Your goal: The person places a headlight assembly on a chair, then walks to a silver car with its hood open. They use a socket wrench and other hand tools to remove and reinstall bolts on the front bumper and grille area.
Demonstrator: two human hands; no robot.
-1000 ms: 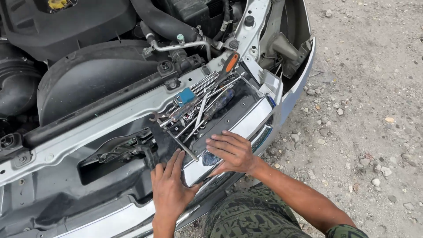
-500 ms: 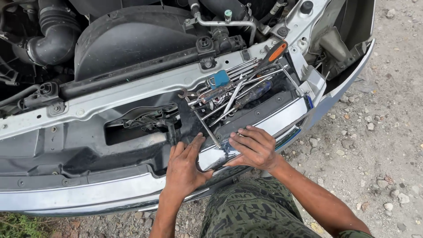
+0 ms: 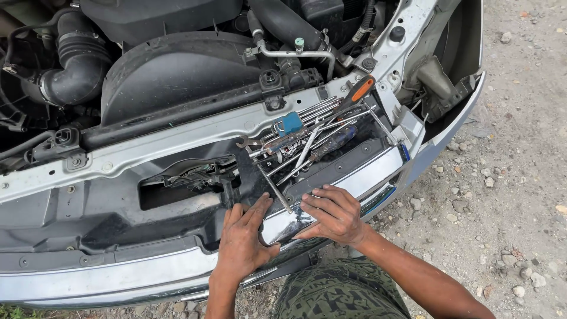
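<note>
Chrome grille trim strip point(image 3: 348, 183), a curved shiny metal band on the car's front, lies under both of our hands at the lower middle of the view, just below the pile of tools. Our right hand point(image 3: 333, 212) rests on the strip with the fingers bent and the fingertips pressed to its upper edge; it grips nothing. Our left hand point(image 3: 242, 239) lies flat beside it, fingers spread and relaxed, the thumb touching the strip's left end, the palm on the dark plastic panel point(image 3: 118, 218) behind it. Between the two hands a thin steel rod point(image 3: 274, 189) slants up toward the tools.

Just above the strip, a loose bundle of long steel wrenches and bars point(image 3: 313, 133) sits on the ledge of the front frame. On it lie a small blue block point(image 3: 289, 123), a screwdriver with an orange and black handle point(image 3: 357, 94), and a second screwdriver with a dark blue handle point(image 3: 331, 143).

Further up, the silver crossmember point(image 3: 177, 142) runs across the engine bay, with the black fan shroud point(image 3: 177, 71) and a ribbed black intake hose point(image 3: 74, 65) behind it. Grey gravel ground point(image 3: 520, 177) lies to the right.

Compared with half a second earlier, both hands keep the same places on the strip; the view has shifted slightly, and the tools have not moved.
</note>
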